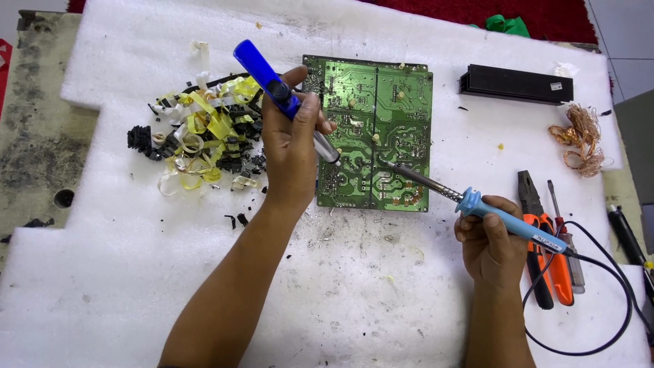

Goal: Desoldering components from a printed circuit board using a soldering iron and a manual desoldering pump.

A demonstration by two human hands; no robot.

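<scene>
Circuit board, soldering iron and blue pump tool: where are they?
Green circuit board (pixel 381 109), head view, upper middle of board.
Soldering iron (pixel 507 223), head view, blue handle.
Blue desoldering pump (pixel 262 68), head view, barrel.

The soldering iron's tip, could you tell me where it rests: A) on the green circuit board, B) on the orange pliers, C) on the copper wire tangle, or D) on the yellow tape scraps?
A: the right hand holds the soldering iron by its light blue handle, and its metal tip reaches left onto the circuit board, far from the wire, pliers and scraps.
</scene>
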